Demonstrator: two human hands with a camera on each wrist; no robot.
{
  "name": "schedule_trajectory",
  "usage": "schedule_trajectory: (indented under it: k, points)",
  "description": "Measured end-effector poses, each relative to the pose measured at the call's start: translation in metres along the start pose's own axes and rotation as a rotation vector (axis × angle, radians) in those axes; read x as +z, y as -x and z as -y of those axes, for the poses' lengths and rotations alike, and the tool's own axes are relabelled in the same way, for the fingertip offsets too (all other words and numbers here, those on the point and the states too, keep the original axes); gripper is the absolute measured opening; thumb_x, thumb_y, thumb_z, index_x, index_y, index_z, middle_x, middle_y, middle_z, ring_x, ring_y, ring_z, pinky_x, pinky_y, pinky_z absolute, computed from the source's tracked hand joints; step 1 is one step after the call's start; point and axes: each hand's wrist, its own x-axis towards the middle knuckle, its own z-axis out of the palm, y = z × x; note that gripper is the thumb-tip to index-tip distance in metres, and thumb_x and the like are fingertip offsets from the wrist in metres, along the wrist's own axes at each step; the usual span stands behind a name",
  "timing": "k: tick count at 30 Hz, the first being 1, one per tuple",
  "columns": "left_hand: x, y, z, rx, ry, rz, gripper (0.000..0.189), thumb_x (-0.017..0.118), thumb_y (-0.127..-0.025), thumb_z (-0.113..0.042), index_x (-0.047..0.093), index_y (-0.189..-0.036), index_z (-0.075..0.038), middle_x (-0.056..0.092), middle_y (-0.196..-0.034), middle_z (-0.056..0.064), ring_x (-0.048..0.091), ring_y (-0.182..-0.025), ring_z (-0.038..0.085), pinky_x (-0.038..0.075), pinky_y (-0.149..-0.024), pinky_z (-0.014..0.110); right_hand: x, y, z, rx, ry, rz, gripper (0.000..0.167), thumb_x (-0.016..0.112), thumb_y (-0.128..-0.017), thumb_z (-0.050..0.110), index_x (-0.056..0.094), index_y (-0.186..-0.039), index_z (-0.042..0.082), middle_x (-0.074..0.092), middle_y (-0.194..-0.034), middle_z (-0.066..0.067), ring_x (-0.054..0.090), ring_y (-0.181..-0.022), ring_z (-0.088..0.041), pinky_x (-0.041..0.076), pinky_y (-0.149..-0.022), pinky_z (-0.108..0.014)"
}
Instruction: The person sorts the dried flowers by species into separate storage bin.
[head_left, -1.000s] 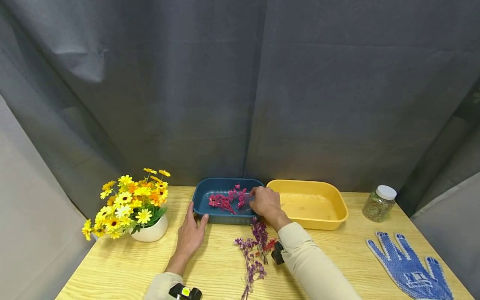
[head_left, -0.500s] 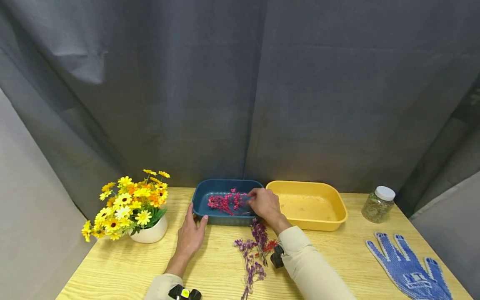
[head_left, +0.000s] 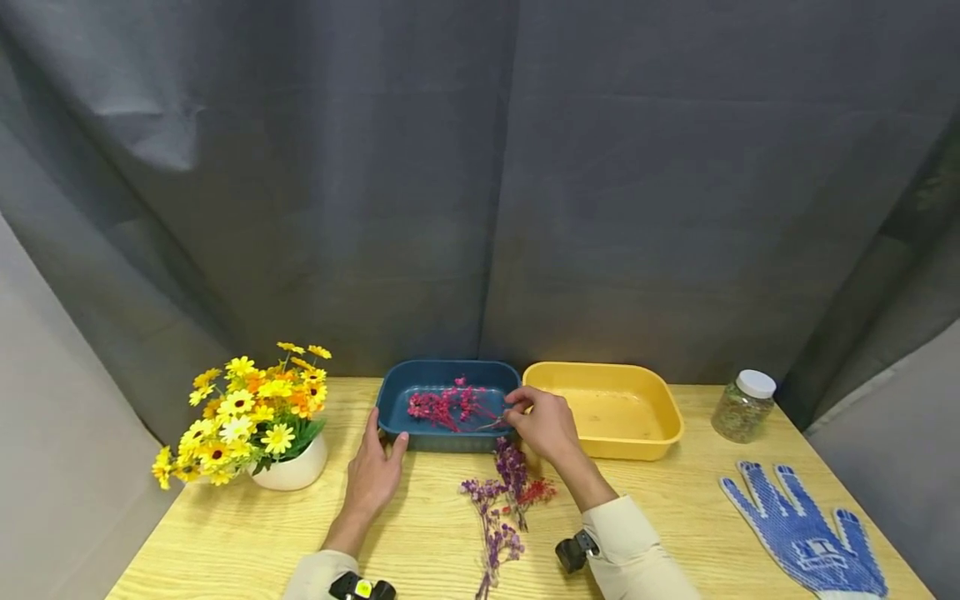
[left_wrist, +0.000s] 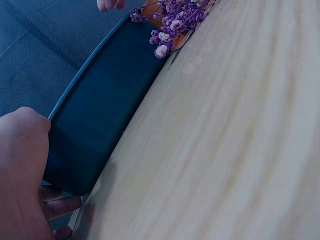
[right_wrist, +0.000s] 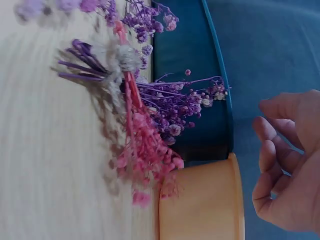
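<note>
Pink dried flower sprigs [head_left: 438, 407] lie inside the blue tray [head_left: 442, 443], with their thin stems toward its right end. My left hand [head_left: 372, 479] holds the tray's left front corner, thumb on the front wall and fingers around the side. Over the tray's front right corner, my right hand [head_left: 546, 422] has loosely bent fingers beside the stem ends. In the right wrist view, a gap shows between thumb and fingertips [right_wrist: 262, 122], with nothing between them. Purple dried flowers [head_left: 512, 471] and a red sprig [head_left: 537, 492] lie on the table in front, some tied with pale twine [right_wrist: 127, 57].
A yellow tray [head_left: 630, 448] stands right of the blue one. At the left is a white pot [head_left: 294, 468] of yellow flowers [head_left: 238, 402]. On the right are a white-lidded jar [head_left: 742, 408] and a blue glove [head_left: 806, 529]. A grey curtain [head_left: 480, 183] hangs behind.
My right hand has let go of the pink sprig stems and drawn back toward the tray's front right corner. The sprigs lie lower in the tray. My left hand keeps its hold.
</note>
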Motion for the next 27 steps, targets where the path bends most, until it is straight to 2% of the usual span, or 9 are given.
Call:
schedule_trajectory:
  k: [7,16,23,27]
  points:
    - [0.0,0.0,0.0,0.008,0.001,0.006,0.074,0.047,-0.099,-0.046,0.01,-0.157,-0.018,0.04,-0.152,0.017,0.04,-0.138,0.038,0.028,-0.108,0.062,-0.009,0.022,-0.005,-0.006,-0.028,-0.048,0.009,0.074,-0.082,0.02,0.074,-0.091,0.019,0.068,-0.075,0.006,0.049,-0.052,-0.008,0.039,-0.056,-0.025]
    - [-0.001,0.0,0.0,0.012,-0.006,0.01,0.075,0.046,-0.099,-0.048,0.009,-0.157,-0.019,0.038,-0.153,0.017,0.04,-0.138,0.039,0.029,-0.108,0.062,-0.013,0.049,-0.017,0.003,-0.016,-0.014,0.007,0.072,-0.082,0.015,0.074,-0.088,0.017,0.064,-0.072,0.008,0.048,-0.054,-0.006,0.039,-0.055,-0.023]
    - [-0.002,0.001,-0.001,0.014,-0.005,0.001,0.075,0.046,-0.099,-0.048,0.011,-0.157,-0.017,0.038,-0.153,0.018,0.04,-0.137,0.04,0.03,-0.108,0.061,-0.013,0.063,-0.028,-0.025,-0.019,0.1,0.012,0.069,-0.082,0.009,0.074,-0.088,0.018,0.064,-0.071,0.011,0.045,-0.051,-0.005,0.037,-0.051,-0.021]
    - [-0.002,0.001,-0.002,0.013,-0.004,0.002,0.074,0.047,-0.099,-0.046,0.011,-0.156,-0.017,0.036,-0.154,0.018,0.04,-0.137,0.04,0.03,-0.107,0.062,-0.012,0.068,-0.034,-0.097,0.001,0.192,0.014,0.067,-0.082,0.007,0.074,-0.086,0.019,0.066,-0.074,0.011,0.048,-0.053,-0.001,0.04,-0.052,-0.019]
